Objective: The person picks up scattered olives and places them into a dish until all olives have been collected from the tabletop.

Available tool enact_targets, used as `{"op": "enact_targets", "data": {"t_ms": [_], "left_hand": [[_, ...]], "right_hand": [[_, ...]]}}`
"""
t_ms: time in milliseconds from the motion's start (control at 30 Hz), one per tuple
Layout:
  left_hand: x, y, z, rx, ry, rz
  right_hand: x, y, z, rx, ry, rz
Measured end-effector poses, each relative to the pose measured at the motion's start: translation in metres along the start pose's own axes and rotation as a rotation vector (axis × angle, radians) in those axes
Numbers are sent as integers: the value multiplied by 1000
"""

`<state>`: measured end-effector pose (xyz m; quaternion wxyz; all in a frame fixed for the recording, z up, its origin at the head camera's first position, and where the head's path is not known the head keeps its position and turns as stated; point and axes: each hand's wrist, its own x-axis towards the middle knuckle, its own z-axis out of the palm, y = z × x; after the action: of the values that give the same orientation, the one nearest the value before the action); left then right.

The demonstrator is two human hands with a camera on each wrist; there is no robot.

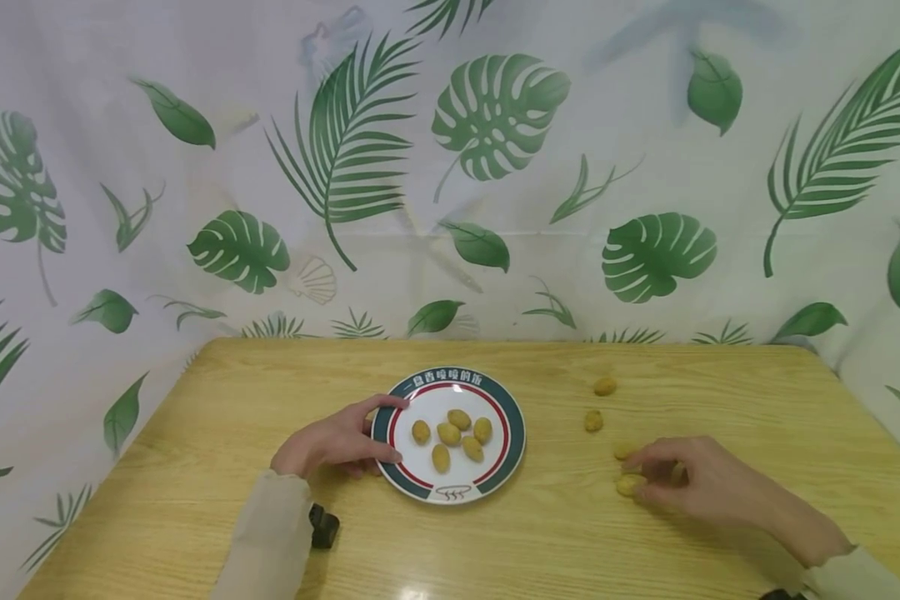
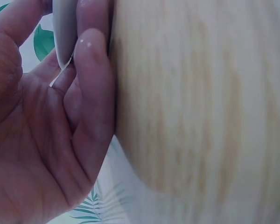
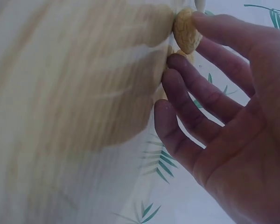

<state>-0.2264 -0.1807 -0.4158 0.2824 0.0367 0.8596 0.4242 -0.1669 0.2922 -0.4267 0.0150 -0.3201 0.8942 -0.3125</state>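
Observation:
A round plate [image 1: 456, 495], white with a dark green rim and a red ring, stands on the table. Several small yellow-brown oval, nut-like pieces [image 1: 448, 434] lie in it. My left hand [image 1: 337, 437] grips its left rim, thumb and one finger over the top, other fingers beneath. The plate's edge [image 2: 64, 35] shows between those fingers in the left wrist view. On the right, my right hand [image 1: 708, 483] pinches a yellow nut-like piece [image 3: 186, 30] with a wrinkled surface, low at the table, between thumb and index finger. Another piece [image 1: 626, 450] is at its fingertips.
Two more nut-like pieces, one [image 1: 605, 386] behind the other [image 1: 593, 421], lie right of the plate. The wooden table [image 1: 555, 542] meets a leaf-patterned cloth [image 1: 525, 283] at the back and sides. A black wrist device [image 1: 324, 527] sits by the left sleeve.

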Motion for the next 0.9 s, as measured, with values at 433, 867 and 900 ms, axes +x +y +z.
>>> {"op": "enact_targets", "data": {"t_ms": [433,867,900], "left_hand": [[0,1,2,1,-6,17],[-2,0,0,17,1,14],[-2,0,0,18,0,16]], "right_hand": [[-2,0,1,-72,12,-11],[-1,0,1,-72,-8,-27],[-1,0,1,-70,-8,-29]]}}
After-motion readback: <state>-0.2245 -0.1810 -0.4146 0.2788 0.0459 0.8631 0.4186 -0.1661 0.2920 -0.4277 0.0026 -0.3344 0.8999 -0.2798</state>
